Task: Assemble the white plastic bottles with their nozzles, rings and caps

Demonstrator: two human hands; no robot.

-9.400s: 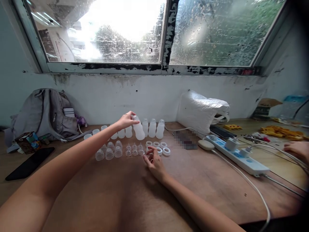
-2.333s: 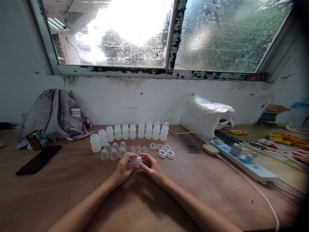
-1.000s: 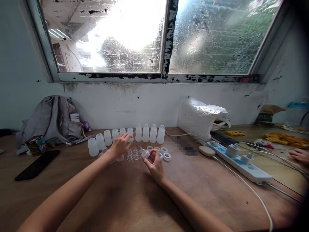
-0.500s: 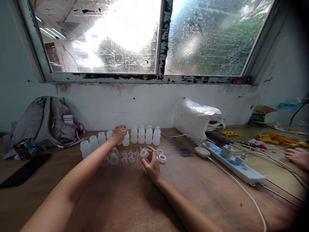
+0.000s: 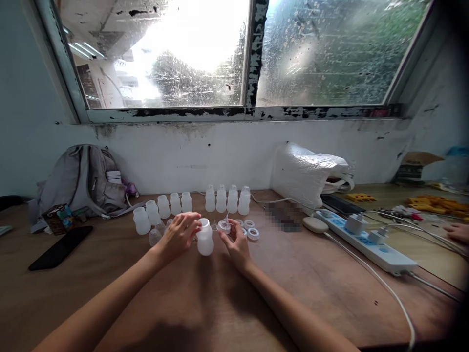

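Observation:
My left hand (image 5: 183, 232) is closed on a frosted open-mouthed bottle (image 5: 205, 240), held upright above the brown table (image 5: 176, 313). Just to its right, my right hand (image 5: 236, 243) pinches a white ring with a clear nipple (image 5: 224, 225) pointing up. Several open frosted bottles (image 5: 153, 212) stand in a row at the back left. Capped bottles (image 5: 232, 200) stand upright behind my hands. White rings (image 5: 252, 234) lie right of my right hand. Clear domed covers (image 5: 155, 236) are partly hidden behind my left hand.
A grey backpack (image 5: 86, 181), a carton (image 5: 58, 219) and a black phone (image 5: 61, 248) lie left. On the right are a white bag (image 5: 308, 173), a round white puck (image 5: 315, 225), a power strip (image 5: 366, 244) with cables and another person's hand (image 5: 458, 232).
My left hand has come from the back row towards me with a frosted bottle. My right hand still holds the ring and nipple, now more upright. The view has shifted slightly.

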